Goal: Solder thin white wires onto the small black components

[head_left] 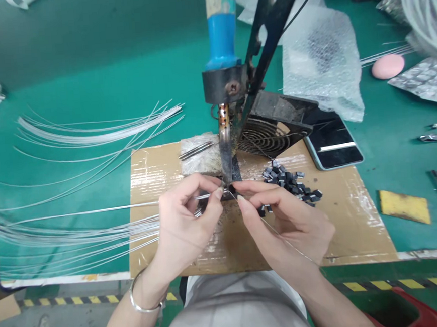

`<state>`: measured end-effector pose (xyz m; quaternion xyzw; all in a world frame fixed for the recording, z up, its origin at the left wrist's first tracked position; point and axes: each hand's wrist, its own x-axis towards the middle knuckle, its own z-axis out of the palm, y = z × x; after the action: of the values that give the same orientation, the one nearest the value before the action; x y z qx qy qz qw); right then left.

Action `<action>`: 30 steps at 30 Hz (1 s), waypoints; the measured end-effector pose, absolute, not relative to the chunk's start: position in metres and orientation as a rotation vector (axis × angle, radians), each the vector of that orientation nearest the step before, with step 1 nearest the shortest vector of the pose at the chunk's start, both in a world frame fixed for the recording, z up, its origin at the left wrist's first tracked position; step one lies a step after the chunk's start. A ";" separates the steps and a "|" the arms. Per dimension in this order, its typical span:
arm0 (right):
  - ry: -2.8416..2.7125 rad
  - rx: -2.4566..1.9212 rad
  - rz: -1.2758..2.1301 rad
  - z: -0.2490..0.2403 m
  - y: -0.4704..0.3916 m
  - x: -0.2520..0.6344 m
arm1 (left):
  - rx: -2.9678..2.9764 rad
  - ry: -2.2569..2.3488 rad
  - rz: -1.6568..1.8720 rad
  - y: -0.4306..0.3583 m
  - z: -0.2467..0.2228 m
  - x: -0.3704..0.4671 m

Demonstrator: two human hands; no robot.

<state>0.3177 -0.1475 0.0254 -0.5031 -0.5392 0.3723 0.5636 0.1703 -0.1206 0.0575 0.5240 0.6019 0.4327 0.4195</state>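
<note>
A soldering iron with a blue handle [222,39] is clamped upright, its tip pointing down between my hands. My left hand [193,226] pinches the end of a thin white wire [93,212] close under the tip. From the other side, my right hand [287,218] closes thumb and forefinger on a fine strand of solder wire [285,240], which trails back over the wrist. Both sets of fingertips nearly meet at the tip, and the joint there is partly hidden. Small black connectors [290,182] lie heaped behind my right hand.
Cardboard [240,252] covers the work spot. White wires [99,137] lie at left, with another bundle [76,236] nearer me. A black fan [272,129] stands behind the iron's tip. Rightward are a phone [332,142], a yellow sponge [404,207] and bubble wrap [320,70].
</note>
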 end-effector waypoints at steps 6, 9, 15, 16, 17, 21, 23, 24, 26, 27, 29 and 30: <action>-1.278 -1.197 0.857 0.024 -0.147 0.317 | 1.273 1.497 1.086 -0.118 0.059 0.173; -1.293 -1.207 0.831 0.022 -0.147 0.317 | 1.269 1.488 1.085 -0.118 0.058 0.173; -1.297 -1.202 0.800 0.021 -0.148 0.315 | 1.296 1.494 1.070 -0.121 0.059 0.171; -1.299 -1.199 0.792 0.021 -0.147 0.315 | 1.297 1.494 1.071 -0.121 0.059 0.171; -1.304 -1.194 0.782 0.021 -0.147 0.314 | 1.297 1.495 1.072 -0.122 0.059 0.171; -1.312 -1.193 0.768 0.022 -0.147 0.314 | 1.302 1.506 1.072 -0.122 0.060 0.171; -1.309 -1.198 0.775 0.022 -0.148 0.314 | 1.307 1.514 1.069 -0.122 0.060 0.171; -1.308 -1.196 0.777 0.022 -0.148 0.314 | 1.305 1.515 1.068 -0.121 0.060 0.171; -1.305 -1.193 0.774 0.021 -0.148 0.314 | 1.299 1.512 1.070 -0.120 0.061 0.172; -1.304 -1.196 0.773 0.021 -0.148 0.314 | 1.297 1.508 1.072 -0.120 0.061 0.172; -1.307 -1.206 0.766 0.022 -0.148 0.313 | 1.292 1.501 1.077 -0.120 0.061 0.172; -1.309 -1.215 0.759 0.022 -0.148 0.313 | 1.291 1.501 1.078 -0.120 0.062 0.172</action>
<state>0.3132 -0.1477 0.0219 -0.5164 -0.5564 0.3228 0.5653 0.1720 -0.1196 0.0615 0.5172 0.6013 0.4319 0.4295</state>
